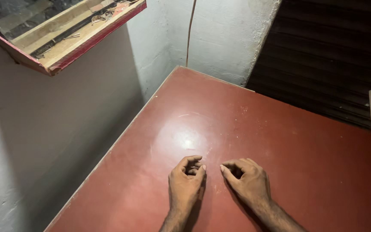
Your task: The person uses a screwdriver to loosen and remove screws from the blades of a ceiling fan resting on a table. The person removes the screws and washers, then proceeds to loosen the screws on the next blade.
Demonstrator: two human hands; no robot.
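Curled hands (185, 182) rest on table (288, 141).

I see a dark red tabletop (280, 141), glossy with small pale specks, my left hand (186, 180) and right hand (246, 179) resting on it, fingers curled

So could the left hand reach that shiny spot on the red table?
Probably yes. The left hand rests on the red table, and the shiny spot lies just ahead of its curled fingers, with nothing between them.
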